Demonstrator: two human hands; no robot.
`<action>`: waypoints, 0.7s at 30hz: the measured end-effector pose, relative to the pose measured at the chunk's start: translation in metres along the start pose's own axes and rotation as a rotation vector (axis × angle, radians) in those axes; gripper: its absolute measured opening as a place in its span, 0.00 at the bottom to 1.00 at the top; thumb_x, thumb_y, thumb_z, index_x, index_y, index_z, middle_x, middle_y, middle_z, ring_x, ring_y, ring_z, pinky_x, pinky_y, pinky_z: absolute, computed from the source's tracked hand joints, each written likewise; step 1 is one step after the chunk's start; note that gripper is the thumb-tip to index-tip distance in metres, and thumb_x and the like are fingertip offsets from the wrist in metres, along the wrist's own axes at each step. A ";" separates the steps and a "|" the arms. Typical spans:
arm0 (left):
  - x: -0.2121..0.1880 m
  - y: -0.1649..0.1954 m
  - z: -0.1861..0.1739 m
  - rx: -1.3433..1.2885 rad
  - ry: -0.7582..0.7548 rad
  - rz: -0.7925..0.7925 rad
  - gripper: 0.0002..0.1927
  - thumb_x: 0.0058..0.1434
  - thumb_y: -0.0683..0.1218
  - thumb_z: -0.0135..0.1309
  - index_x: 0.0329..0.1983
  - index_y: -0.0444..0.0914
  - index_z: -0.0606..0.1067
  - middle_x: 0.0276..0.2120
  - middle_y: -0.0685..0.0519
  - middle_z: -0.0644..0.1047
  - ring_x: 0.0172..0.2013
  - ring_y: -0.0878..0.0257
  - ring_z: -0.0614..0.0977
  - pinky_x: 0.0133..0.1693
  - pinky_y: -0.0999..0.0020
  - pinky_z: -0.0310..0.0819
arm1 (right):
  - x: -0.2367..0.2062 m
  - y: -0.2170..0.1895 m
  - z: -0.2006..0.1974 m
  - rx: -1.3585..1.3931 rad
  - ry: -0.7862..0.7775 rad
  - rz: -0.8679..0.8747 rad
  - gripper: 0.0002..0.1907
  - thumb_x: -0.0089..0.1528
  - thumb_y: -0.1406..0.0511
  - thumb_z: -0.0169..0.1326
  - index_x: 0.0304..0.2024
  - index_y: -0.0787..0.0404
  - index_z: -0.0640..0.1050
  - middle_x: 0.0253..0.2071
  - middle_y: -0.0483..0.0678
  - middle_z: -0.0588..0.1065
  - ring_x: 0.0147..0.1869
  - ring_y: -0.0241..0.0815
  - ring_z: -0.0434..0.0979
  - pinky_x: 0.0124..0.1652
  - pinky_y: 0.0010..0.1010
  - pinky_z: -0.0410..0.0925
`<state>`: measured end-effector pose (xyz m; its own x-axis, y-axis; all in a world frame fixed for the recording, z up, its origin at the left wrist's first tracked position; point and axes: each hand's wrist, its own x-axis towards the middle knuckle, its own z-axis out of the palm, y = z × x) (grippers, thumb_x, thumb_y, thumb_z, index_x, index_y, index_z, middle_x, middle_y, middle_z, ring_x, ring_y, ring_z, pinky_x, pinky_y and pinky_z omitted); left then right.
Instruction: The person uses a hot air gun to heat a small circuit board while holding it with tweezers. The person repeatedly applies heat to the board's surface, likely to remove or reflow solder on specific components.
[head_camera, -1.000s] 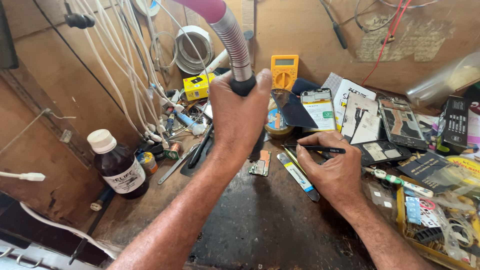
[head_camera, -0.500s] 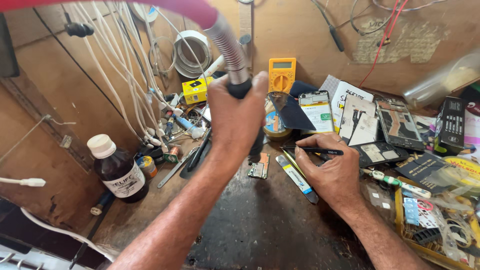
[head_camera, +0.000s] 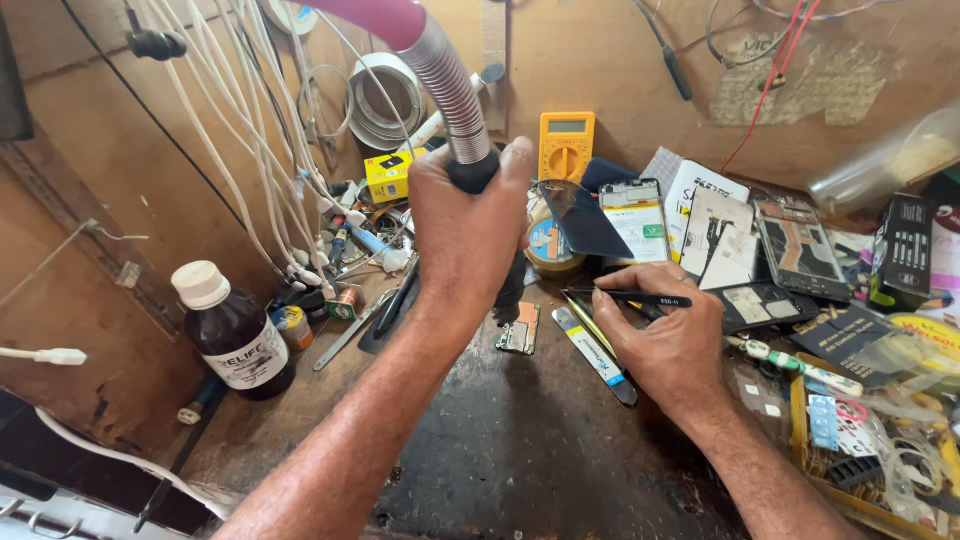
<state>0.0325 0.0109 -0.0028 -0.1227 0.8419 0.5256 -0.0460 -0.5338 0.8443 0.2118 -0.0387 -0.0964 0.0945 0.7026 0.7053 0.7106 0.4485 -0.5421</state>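
A cluttered dark counter (head_camera: 520, 450); the left hand (head_camera: 470, 235) grips a black handle on a ribbed metal hose (head_camera: 447, 85) above a small circuit board (head_camera: 519, 329), while the right hand (head_camera: 672, 335) pinches black tweezers (head_camera: 628, 296) beside it

On my feed: dark brown bottle (head_camera: 235, 345) with a white cap, standing upright at bench left. Yellow multimeter (head_camera: 566, 146) leaning on the back board. White cables (head_camera: 235, 150) hang down the wall on the left, beside a coil of wire (head_camera: 385, 100). Small yellow box (head_camera: 388, 176) sits below that coil. Stripped phone frames (head_camera: 800, 250) and a dark glass panel (head_camera: 585, 222) lie at right, packed close. Black box (head_camera: 905, 250) at far right. I also see a red wire (head_camera: 770, 85) running down the board.
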 end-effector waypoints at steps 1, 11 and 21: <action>-0.002 0.000 0.000 -0.005 -0.003 -0.011 0.17 0.62 0.47 0.57 0.19 0.35 0.73 0.11 0.56 0.72 0.12 0.70 0.74 0.15 0.71 0.65 | 0.000 0.000 0.000 0.000 0.001 0.011 0.08 0.56 0.66 0.64 0.37 0.62 0.84 0.38 0.51 0.82 0.44 0.41 0.82 0.45 0.31 0.73; 0.000 0.001 0.007 0.007 0.031 -0.015 0.16 0.61 0.47 0.57 0.19 0.36 0.73 0.12 0.58 0.73 0.12 0.72 0.74 0.15 0.72 0.67 | 0.001 0.000 -0.001 -0.016 0.014 -0.001 0.08 0.56 0.67 0.64 0.38 0.63 0.84 0.38 0.51 0.82 0.44 0.41 0.82 0.46 0.32 0.72; -0.006 0.000 0.014 -0.030 -0.008 -0.012 0.15 0.61 0.47 0.57 0.20 0.37 0.74 0.12 0.58 0.72 0.12 0.71 0.72 0.14 0.71 0.64 | -0.001 -0.001 -0.001 -0.015 0.012 0.007 0.08 0.56 0.67 0.64 0.38 0.63 0.84 0.38 0.51 0.82 0.44 0.41 0.82 0.46 0.32 0.72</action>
<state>0.0472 0.0068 -0.0050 -0.1138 0.8487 0.5165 -0.0770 -0.5259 0.8471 0.2121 -0.0400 -0.0960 0.1075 0.6989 0.7071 0.7203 0.4354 -0.5400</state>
